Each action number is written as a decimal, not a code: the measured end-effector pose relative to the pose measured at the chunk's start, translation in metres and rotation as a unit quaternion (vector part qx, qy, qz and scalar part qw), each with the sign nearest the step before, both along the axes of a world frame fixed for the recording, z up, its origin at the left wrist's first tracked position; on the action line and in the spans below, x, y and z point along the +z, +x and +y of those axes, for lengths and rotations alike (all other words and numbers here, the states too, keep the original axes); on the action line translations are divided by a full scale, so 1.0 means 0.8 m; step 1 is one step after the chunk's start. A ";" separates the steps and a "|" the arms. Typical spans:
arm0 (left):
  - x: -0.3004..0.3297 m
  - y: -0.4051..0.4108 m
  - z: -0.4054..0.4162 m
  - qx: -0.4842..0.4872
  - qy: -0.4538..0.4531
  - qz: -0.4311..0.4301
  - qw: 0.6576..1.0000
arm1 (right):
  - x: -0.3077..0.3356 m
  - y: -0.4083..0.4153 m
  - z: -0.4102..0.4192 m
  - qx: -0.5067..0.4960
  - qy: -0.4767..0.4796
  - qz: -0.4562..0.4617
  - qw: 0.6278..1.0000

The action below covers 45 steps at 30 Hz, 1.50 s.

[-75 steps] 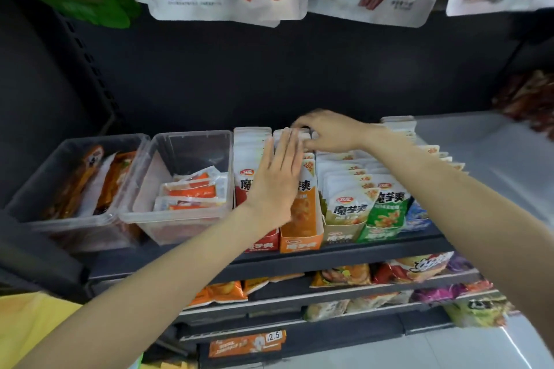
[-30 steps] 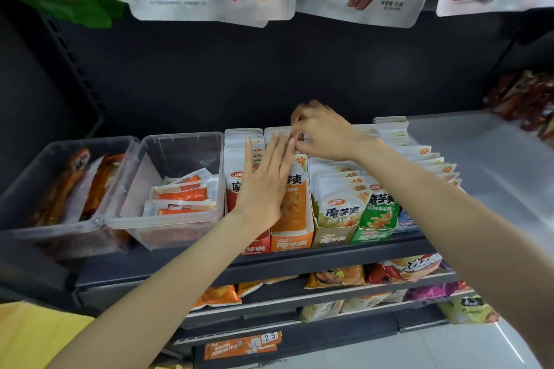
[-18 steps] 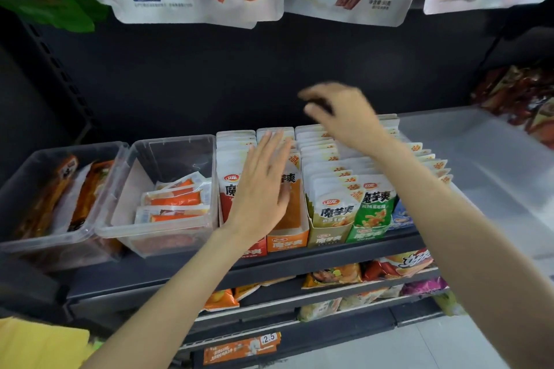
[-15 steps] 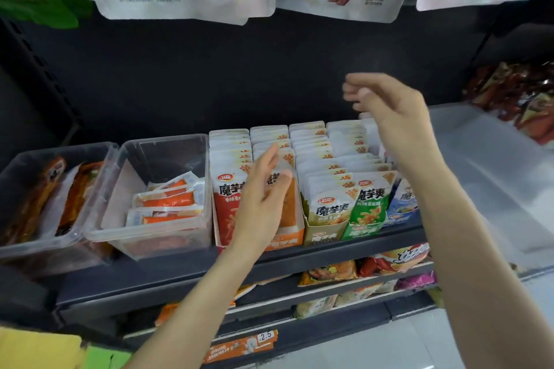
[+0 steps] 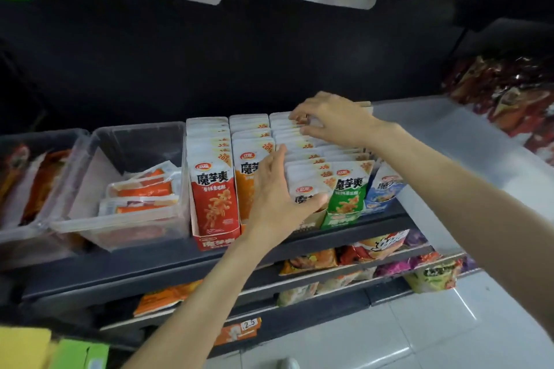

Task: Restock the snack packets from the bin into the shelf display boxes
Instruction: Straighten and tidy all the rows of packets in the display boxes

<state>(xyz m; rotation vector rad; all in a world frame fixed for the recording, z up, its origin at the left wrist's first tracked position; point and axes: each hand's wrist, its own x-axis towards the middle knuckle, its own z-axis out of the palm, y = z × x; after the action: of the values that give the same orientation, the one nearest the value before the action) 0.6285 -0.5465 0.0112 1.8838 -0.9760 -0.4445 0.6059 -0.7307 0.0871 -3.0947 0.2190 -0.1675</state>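
Head view. Your right hand (image 5: pixel 329 121) reaches to the back of the shelf (image 5: pixel 299 249), its fingers curled and pinching at the top edges of the rearmost snack packets (image 5: pixel 299 141) in the third row from the left. Whether it grips a single packet or only presses on the edges cannot be told from here. Your left hand (image 5: pixel 278 195) lies flat and spread against the front of the same row, thumb across the face of the foremost packet, palm bracing the stack and partly covering the orange row (image 5: pixel 250 171) beside it.

The packets stand upright on their short edges, faces toward you, filed front to back in cardboard display boxes: the red box (image 5: pixel 215 234) at left, then the orange row, the hand-held row, the green row (image 5: pixel 347 192) and the blue row (image 5: pixel 386 189). The long axis of each row runs away from you, straight from the left hand to the right hand.

That axis is the relation to watch: the right hand is nearer the rear gap, so any insertion should come from it, downward behind the last packet, while the left hand holds the front (likely to keep the row from toppling forward).

A clear plastic bin (image 5: pixel 126 183) with orange-and-white packets sits just left of the red box, nearer your left hand.
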 end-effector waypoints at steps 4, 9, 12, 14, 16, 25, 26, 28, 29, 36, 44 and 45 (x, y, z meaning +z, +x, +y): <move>0.006 0.008 -0.002 0.011 0.012 -0.022 1.000 | -0.004 0.021 -0.010 0.043 -0.086 0.052 0.994; 0.017 0.021 -0.006 0.019 0.096 -0.043 0.994 | -0.005 0.034 -0.024 0.086 -0.072 0.053 0.992; 0.025 0.018 -0.011 0.019 0.137 -0.068 0.988 | -0.006 0.038 -0.028 0.093 -0.031 0.063 0.993; 0.027 0.012 -0.014 0.023 0.139 -0.093 0.986 | -0.006 0.041 -0.029 0.103 -0.010 0.068 0.992; 0.028 0.007 -0.016 0.033 0.136 -0.121 0.983 | -0.010 0.044 -0.028 0.123 -0.005 0.061 0.990; 0.021 0.000 -0.014 0.022 0.125 -0.196 0.972 | 0.011 0.022 -0.019 0.119 -0.057 -0.041 0.990; 0.020 0.000 -0.013 0.018 0.112 -0.199 0.973 | 0.006 0.022 -0.019 0.117 -0.076 -0.016 0.990; 0.016 0.001 -0.010 0.016 0.084 -0.204 0.975 | -0.003 0.019 -0.025 0.122 -0.055 0.014 0.991; 0.013 0.000 -0.009 0.019 0.076 -0.210 0.975 | -0.002 0.014 -0.028 0.133 -0.021 -0.004 0.991; -0.007 -0.002 -0.005 0.068 0.027 -0.213 0.974 | 0.008 -0.011 -0.028 0.162 -0.026 0.026 0.986; -0.014 -0.025 -0.021 0.122 0.036 -0.104 0.986 | 0.007 0.000 -0.006 0.137 -0.048 0.043 0.988; -0.016 -0.026 -0.022 0.134 0.033 -0.109 0.984 | 0.005 -0.001 -0.003 0.130 -0.039 0.047 0.990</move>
<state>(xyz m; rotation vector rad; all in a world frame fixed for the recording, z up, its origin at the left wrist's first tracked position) 0.6073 -0.5642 -0.0012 2.1211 -0.8386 -0.1132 0.6048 -0.7332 0.0911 -3.1711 -0.1938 -0.0213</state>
